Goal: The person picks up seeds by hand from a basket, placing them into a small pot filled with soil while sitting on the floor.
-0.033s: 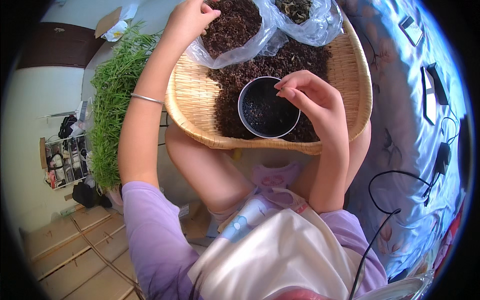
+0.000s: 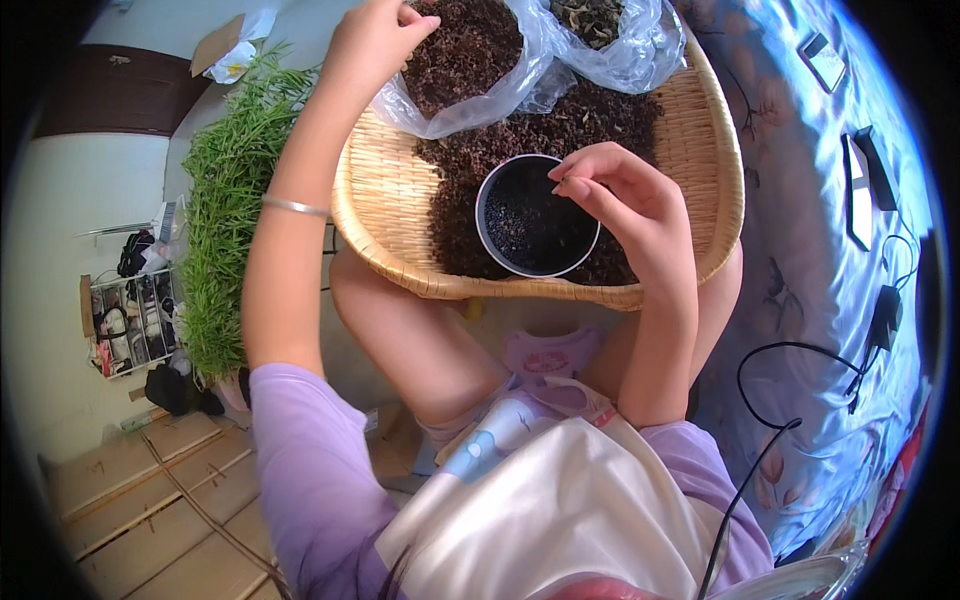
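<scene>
My right hand (image 2: 635, 195) is over the right rim of a round, white-rimmed container (image 2: 530, 240) with a dark inside and small dark grains in it. Thumb and fingertips are pinched together; a tiny speck shows between them, too small to name. At the top edge, my left hand (image 2: 375, 40) reaches to a clear plastic bag (image 2: 440, 125) of reddish-brown crumbly material (image 2: 465, 50). Its fingers are curled with the thumb near them, and the frame edge cuts off part of the hand. What it holds, if anything, is hidden. The container stands on more loose brown crumbs (image 2: 455, 200) in a woven basket tray (image 2: 385, 180).
A second clear bag (image 2: 635, 60) with dry, leaf-like bits lies at the tray's far right. The tray rests on my knees. Leafy green plants (image 2: 235, 200) stand at left. To the right, a blue patterned cloth (image 2: 800, 250) carries a black cable (image 2: 790, 345) and small devices.
My left forearm has shifted slightly to the right, and the left hand moved a little with it. The right hand keeps its pinch over the container.
</scene>
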